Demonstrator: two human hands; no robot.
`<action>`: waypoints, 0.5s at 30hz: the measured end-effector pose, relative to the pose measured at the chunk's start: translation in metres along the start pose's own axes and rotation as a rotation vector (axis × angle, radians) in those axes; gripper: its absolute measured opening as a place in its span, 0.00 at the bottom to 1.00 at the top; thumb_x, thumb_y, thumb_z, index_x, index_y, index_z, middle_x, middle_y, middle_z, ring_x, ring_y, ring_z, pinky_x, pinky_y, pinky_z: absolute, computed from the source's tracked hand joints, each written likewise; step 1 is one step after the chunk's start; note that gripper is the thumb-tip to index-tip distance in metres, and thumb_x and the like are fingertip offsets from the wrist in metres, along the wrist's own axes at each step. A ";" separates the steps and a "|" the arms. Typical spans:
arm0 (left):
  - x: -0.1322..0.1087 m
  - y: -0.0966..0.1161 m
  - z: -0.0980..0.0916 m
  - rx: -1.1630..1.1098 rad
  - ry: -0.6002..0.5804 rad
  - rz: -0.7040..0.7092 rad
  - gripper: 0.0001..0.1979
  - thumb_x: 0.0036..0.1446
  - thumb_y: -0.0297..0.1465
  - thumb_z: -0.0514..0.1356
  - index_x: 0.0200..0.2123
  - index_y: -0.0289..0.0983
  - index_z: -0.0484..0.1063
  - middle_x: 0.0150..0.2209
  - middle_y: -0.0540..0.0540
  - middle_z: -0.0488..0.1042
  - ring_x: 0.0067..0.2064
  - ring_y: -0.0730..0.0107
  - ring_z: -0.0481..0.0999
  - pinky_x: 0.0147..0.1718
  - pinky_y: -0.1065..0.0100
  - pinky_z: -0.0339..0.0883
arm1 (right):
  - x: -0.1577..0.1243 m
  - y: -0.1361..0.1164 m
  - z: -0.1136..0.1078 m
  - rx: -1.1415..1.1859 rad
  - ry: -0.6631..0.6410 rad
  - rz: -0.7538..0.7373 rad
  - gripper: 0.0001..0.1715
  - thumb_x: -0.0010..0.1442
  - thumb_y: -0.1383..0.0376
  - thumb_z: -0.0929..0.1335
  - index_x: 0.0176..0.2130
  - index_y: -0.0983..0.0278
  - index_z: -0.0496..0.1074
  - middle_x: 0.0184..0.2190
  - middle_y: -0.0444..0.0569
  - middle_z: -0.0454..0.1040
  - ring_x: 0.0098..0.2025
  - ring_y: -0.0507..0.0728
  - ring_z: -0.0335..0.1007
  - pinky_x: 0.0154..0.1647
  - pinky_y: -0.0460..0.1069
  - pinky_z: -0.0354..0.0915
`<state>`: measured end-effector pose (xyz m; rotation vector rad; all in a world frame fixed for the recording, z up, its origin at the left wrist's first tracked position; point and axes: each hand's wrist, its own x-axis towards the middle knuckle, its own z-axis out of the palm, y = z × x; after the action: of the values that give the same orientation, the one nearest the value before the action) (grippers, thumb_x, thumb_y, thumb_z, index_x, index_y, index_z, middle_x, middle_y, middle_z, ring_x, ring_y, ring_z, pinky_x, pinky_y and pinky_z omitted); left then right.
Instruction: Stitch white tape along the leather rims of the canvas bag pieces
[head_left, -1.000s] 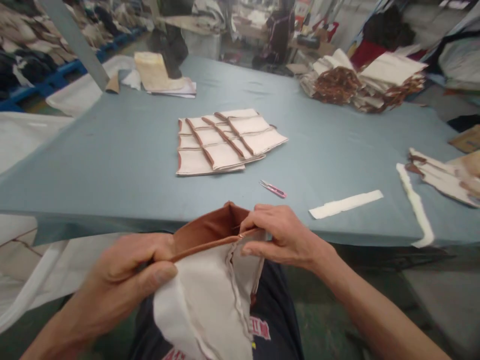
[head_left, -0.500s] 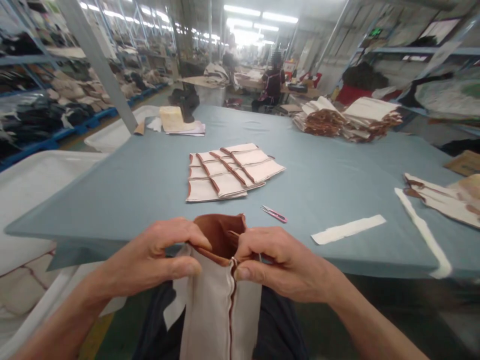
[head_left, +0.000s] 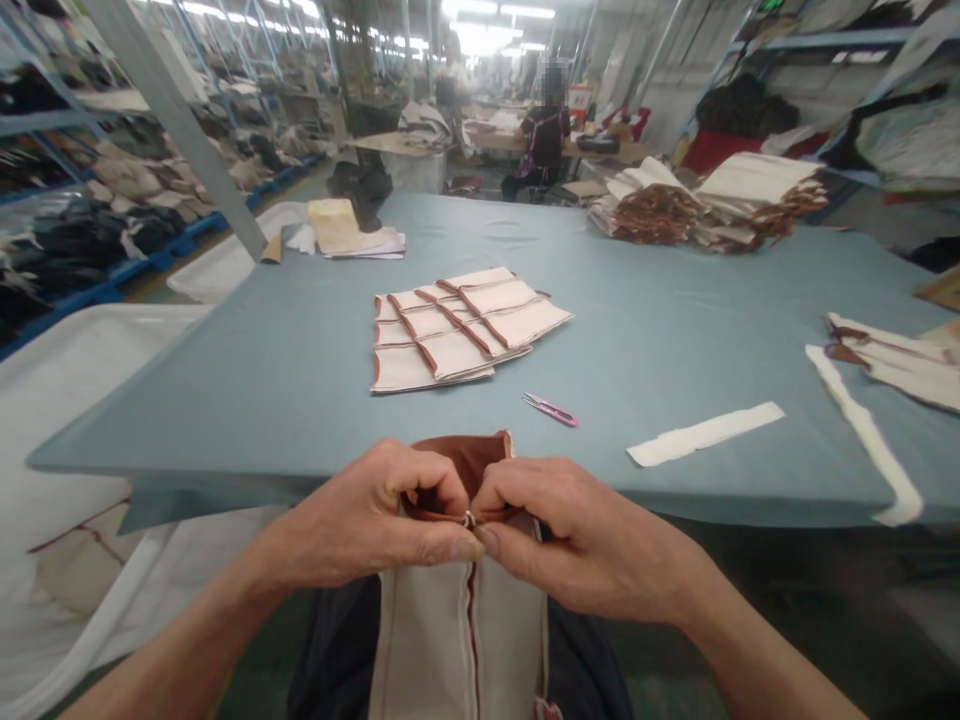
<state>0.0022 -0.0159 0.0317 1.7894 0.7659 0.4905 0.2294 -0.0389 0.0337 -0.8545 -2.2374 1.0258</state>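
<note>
A cream fabric sleeve-like piece (head_left: 427,640) with a brown lining hangs upright over my lap, its top opening towards the table edge. My left hand (head_left: 397,510) pinches the near rim just left of the middle seam. Against the other side of that seam, my right hand (head_left: 562,525) pinches the rim too, so the thumbs almost touch. Brown lining (head_left: 472,455) shows in the opening behind my fingers. Beyond my hands lie pink-handled thread snips (head_left: 551,410) and a fanned stack of cream pieces with brown edges (head_left: 465,330).
The blue-covered table (head_left: 247,400) spans the view. Cream strips (head_left: 705,434) and a cream-and-brown piece (head_left: 900,360) lie at right. Bundled pieces (head_left: 705,200) stand at the back right, a yellowish block (head_left: 334,225) at back left. White bins (head_left: 75,380) flank the left. A person (head_left: 546,130) sits beyond.
My left hand has moved right along the rim to the middle seam, beside my right hand. The near rim is drawn together there. The view has tilted down slightly.
</note>
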 end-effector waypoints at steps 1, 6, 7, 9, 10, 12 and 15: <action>0.000 0.000 0.000 0.021 -0.005 0.004 0.12 0.59 0.32 0.68 0.26 0.34 0.72 0.22 0.57 0.64 0.25 0.79 0.58 0.23 0.76 0.53 | -0.001 0.000 0.000 -0.003 0.008 -0.002 0.08 0.65 0.71 0.68 0.32 0.63 0.69 0.26 0.40 0.69 0.29 0.50 0.60 0.33 0.46 0.55; 0.001 0.002 -0.001 0.106 0.000 0.064 0.11 0.63 0.31 0.64 0.28 0.35 0.73 0.23 0.56 0.66 0.25 0.79 0.60 0.24 0.76 0.55 | -0.001 0.006 0.002 0.013 0.049 0.000 0.09 0.65 0.70 0.68 0.31 0.63 0.68 0.25 0.38 0.66 0.27 0.49 0.57 0.32 0.46 0.53; 0.001 0.002 -0.001 0.118 -0.004 0.087 0.10 0.64 0.30 0.63 0.29 0.35 0.73 0.24 0.56 0.67 0.26 0.79 0.61 0.25 0.76 0.55 | -0.001 0.007 0.002 0.023 0.055 0.003 0.10 0.65 0.70 0.68 0.31 0.63 0.68 0.24 0.38 0.66 0.27 0.49 0.57 0.31 0.46 0.53; 0.001 0.001 -0.002 0.132 -0.024 0.126 0.10 0.66 0.29 0.61 0.29 0.35 0.73 0.25 0.56 0.68 0.27 0.79 0.62 0.26 0.77 0.57 | 0.000 0.011 0.005 0.051 0.059 0.008 0.10 0.64 0.70 0.69 0.30 0.64 0.68 0.25 0.38 0.67 0.27 0.48 0.59 0.31 0.45 0.53; 0.000 0.001 -0.002 0.137 -0.031 0.138 0.10 0.66 0.28 0.60 0.30 0.35 0.72 0.25 0.56 0.68 0.27 0.79 0.63 0.27 0.77 0.57 | 0.001 0.012 0.007 0.064 0.062 0.008 0.10 0.64 0.70 0.69 0.30 0.64 0.68 0.25 0.38 0.67 0.27 0.48 0.59 0.31 0.45 0.54; -0.001 0.001 -0.001 0.156 -0.024 0.149 0.10 0.65 0.26 0.58 0.29 0.36 0.71 0.25 0.56 0.68 0.27 0.79 0.63 0.27 0.77 0.58 | 0.002 0.015 0.010 0.074 0.075 0.007 0.09 0.64 0.69 0.69 0.31 0.64 0.69 0.25 0.38 0.67 0.27 0.48 0.60 0.32 0.45 0.54; -0.005 0.002 0.000 0.244 0.041 0.142 0.10 0.62 0.24 0.58 0.28 0.36 0.71 0.24 0.56 0.67 0.25 0.80 0.63 0.26 0.76 0.56 | 0.002 0.016 0.014 0.049 0.110 0.007 0.08 0.64 0.70 0.70 0.31 0.64 0.70 0.24 0.38 0.68 0.27 0.48 0.60 0.33 0.45 0.54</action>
<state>-0.0006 -0.0194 0.0337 2.0761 0.7556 0.5477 0.2231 -0.0358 0.0135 -0.8770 -2.1107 1.0073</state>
